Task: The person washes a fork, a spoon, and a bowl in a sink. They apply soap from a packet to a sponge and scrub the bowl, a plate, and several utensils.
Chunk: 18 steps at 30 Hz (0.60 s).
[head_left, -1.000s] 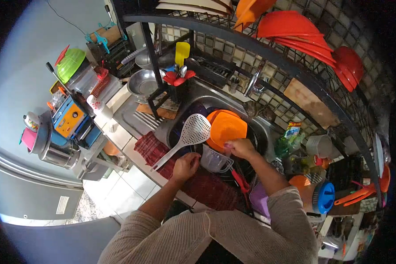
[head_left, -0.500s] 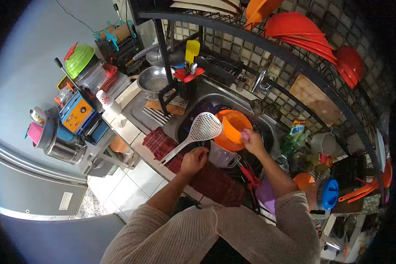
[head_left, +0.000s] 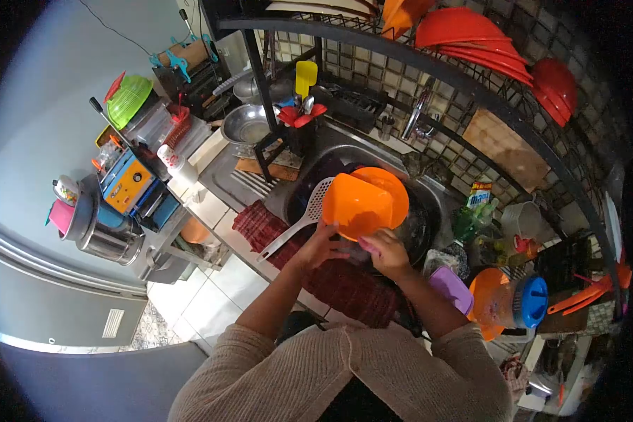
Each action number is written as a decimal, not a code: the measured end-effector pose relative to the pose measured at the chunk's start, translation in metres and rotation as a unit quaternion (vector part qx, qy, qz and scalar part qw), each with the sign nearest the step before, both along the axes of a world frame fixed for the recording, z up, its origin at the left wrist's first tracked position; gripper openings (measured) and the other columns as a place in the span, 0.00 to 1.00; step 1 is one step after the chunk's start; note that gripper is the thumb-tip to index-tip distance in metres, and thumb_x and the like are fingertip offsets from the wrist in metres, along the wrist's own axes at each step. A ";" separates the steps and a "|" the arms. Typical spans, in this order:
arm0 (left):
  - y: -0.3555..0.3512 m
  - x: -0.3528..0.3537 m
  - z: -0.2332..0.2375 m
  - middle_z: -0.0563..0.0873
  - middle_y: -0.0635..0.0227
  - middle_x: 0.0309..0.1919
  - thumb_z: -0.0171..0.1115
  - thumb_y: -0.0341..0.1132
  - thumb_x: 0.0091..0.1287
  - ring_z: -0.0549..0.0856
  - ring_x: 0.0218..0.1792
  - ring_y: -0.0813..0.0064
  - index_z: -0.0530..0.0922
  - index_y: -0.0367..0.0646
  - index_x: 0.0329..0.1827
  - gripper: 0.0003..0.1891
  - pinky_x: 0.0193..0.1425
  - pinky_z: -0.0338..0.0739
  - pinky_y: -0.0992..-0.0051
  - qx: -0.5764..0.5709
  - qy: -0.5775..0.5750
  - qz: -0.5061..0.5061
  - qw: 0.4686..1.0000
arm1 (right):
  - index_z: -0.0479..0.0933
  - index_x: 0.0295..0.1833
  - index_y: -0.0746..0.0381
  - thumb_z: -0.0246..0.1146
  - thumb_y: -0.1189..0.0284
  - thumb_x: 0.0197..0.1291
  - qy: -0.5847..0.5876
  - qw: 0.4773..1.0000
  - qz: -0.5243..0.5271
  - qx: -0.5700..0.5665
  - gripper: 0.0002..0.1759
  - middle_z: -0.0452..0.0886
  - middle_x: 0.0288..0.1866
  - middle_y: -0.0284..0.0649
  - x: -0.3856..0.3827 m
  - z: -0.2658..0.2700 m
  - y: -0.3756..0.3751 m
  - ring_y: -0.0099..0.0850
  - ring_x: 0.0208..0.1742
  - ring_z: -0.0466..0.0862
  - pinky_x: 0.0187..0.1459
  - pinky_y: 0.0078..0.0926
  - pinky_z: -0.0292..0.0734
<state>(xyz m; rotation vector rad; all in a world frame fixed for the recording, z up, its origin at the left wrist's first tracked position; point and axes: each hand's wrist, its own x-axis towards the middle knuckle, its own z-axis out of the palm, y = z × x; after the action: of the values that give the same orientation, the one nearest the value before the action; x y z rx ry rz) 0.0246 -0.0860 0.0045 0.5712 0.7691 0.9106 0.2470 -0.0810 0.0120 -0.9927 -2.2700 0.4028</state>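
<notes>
The left hand (head_left: pixel 323 246) was partly open, its fingers spread and bent at the near-left edge of the orange dish (head_left: pixel 357 204), which it appeared to grip there. The right hand (head_left: pixel 387 252) was mostly closed, its fingers curled on a small pink item (head_left: pixel 368 245), type not determinable, just beside the dish's near-right edge. Contact between that item and the dish could not be confirmed.

The dish lay directly ahead of both hands, over the sink (head_left: pixel 436 211). Its outline was squarish with no marked long axis, and its broad face was turned up to view. The left hand was the nearer, being in contact.

An orange bowl (head_left: pixel 399 193) sat behind the dish and to its right, partly covered by it. A white slotted skimmer (head_left: pixel 315 204) lay close on the left, its head partly hidden by the dish and its handle reaching back over the dark red cloth (head_left: pixel 348 292) on the worktop. A purple container (head_left: pixel 451 290) stood near the right forearm. Farther off were the faucet (head_left: pixel 415 119) and a black rack (head_left: pixel 401 53), whose bar crossed the view beyond the sink.
</notes>
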 end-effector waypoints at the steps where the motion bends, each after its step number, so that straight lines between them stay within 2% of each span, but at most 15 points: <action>1: 0.003 0.003 -0.003 0.66 0.58 0.62 0.53 0.49 0.67 0.75 0.56 0.55 0.43 0.52 0.71 0.37 0.55 0.73 0.50 0.047 0.000 0.007 0.999 | 0.76 0.49 0.60 0.59 0.75 0.51 -0.022 0.999 0.038 0.007 0.17 0.77 0.45 0.48 -0.006 0.008 -0.002 0.48 0.50 0.76 0.51 0.41 0.72; 2: 0.004 0.005 -0.005 0.67 0.58 0.61 0.54 0.48 0.66 0.75 0.57 0.55 0.46 0.51 0.71 0.36 0.55 0.73 0.50 0.093 0.000 0.014 0.996 | 0.76 0.49 0.60 0.59 0.75 0.51 -0.022 0.999 0.040 0.005 0.17 0.77 0.45 0.48 -0.011 0.013 -0.002 0.48 0.50 0.76 0.51 0.41 0.72; 3: 0.008 0.004 -0.020 0.67 0.58 0.61 0.54 0.48 0.66 0.75 0.57 0.55 0.46 0.51 0.71 0.36 0.55 0.73 0.50 0.092 0.000 0.015 0.996 | 0.75 0.50 0.61 0.58 0.74 0.52 -0.023 0.997 0.060 -0.040 0.17 0.77 0.43 0.48 -0.017 0.017 0.000 0.48 0.50 0.76 0.50 0.42 0.73; 5: 0.018 0.001 -0.059 0.68 0.59 0.61 0.54 0.45 0.66 0.73 0.58 0.59 0.52 0.49 0.70 0.32 0.55 0.75 0.57 0.100 0.022 0.097 0.990 | 0.74 0.50 0.61 0.58 0.73 0.52 -0.023 0.993 0.080 -0.084 0.17 0.77 0.42 0.47 -0.028 0.034 0.005 0.48 0.50 0.76 0.49 0.42 0.73; 7: 0.011 0.007 -0.059 0.68 0.60 0.61 0.53 0.44 0.66 0.73 0.59 0.61 0.54 0.48 0.69 0.30 0.55 0.75 0.59 0.109 0.025 0.126 0.986 | 0.72 0.51 0.62 0.58 0.72 0.52 -0.093 0.978 -0.041 -0.181 0.19 0.74 0.44 0.47 -0.042 0.059 0.013 0.50 0.49 0.76 0.49 0.43 0.73; 8: 0.009 0.009 -0.059 0.68 0.61 0.61 0.51 0.43 0.67 0.72 0.60 0.64 0.56 0.48 0.68 0.28 0.56 0.75 0.62 0.118 0.028 0.155 0.981 | 0.72 0.51 0.62 0.58 0.72 0.52 -0.092 0.978 -0.042 -0.182 0.19 0.74 0.44 0.47 -0.051 0.059 0.020 0.50 0.49 0.76 0.49 0.43 0.73; 10: 0.013 0.010 -0.068 0.68 0.62 0.61 0.49 0.43 0.68 0.71 0.61 0.65 0.56 0.47 0.69 0.27 0.58 0.73 0.63 0.160 0.026 0.162 0.973 | 0.72 0.51 0.61 0.61 0.74 0.50 0.050 0.985 -0.151 -0.072 0.20 0.71 0.50 0.51 -0.070 0.047 0.035 0.51 0.52 0.74 0.50 0.40 0.73; 12: 0.018 0.008 -0.077 0.68 0.63 0.61 0.46 0.43 0.69 0.71 0.61 0.66 0.56 0.46 0.69 0.27 0.60 0.71 0.64 0.205 0.027 0.166 0.964 | 0.72 0.50 0.62 0.62 0.73 0.49 0.074 0.988 -0.122 -0.050 0.19 0.68 0.52 0.53 -0.084 0.013 0.046 0.52 0.52 0.73 0.52 0.40 0.71; 14: 0.021 0.004 -0.089 0.68 0.63 0.62 0.43 0.47 0.69 0.69 0.63 0.66 0.55 0.43 0.69 0.28 0.64 0.67 0.64 0.126 0.037 0.185 0.974 | 0.72 0.52 0.61 0.63 0.74 0.46 -0.043 0.997 0.022 -0.062 0.23 0.68 0.53 0.49 -0.093 -0.005 0.036 0.49 0.55 0.72 0.56 0.44 0.68; 15: 0.023 -0.001 -0.105 0.68 0.64 0.62 0.45 0.51 0.69 0.69 0.63 0.66 0.56 0.40 0.69 0.31 0.66 0.63 0.67 0.126 -0.012 0.199 0.972 | 0.73 0.52 0.60 0.62 0.73 0.46 -0.022 0.996 0.046 -0.066 0.23 0.67 0.57 0.47 -0.093 -0.016 0.036 0.48 0.58 0.71 0.59 0.45 0.65; 16: 0.022 -0.002 -0.103 0.68 0.64 0.62 0.45 0.51 0.69 0.69 0.63 0.66 0.56 0.40 0.69 0.31 0.66 0.63 0.67 0.125 -0.009 0.198 0.972 | 0.73 0.52 0.60 0.62 0.73 0.46 -0.020 0.997 0.045 -0.067 0.23 0.67 0.57 0.47 -0.085 -0.011 0.040 0.48 0.58 0.71 0.59 0.45 0.65; 18: 0.019 -0.001 -0.100 0.64 0.62 0.66 0.42 0.51 0.71 0.65 0.67 0.63 0.57 0.44 0.69 0.29 0.69 0.59 0.64 0.137 -0.041 0.167 0.975 | 0.75 0.52 0.56 0.62 0.71 0.47 -0.162 0.973 0.120 -0.114 0.22 0.66 0.60 0.47 -0.060 -0.001 0.048 0.47 0.61 0.68 0.59 0.44 0.64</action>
<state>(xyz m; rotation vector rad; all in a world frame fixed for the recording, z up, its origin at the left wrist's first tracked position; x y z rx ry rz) 0.0235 -0.0665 -0.0950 0.6522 0.6788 1.3579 0.1870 -0.0325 0.0109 -0.9531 -2.6996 0.6574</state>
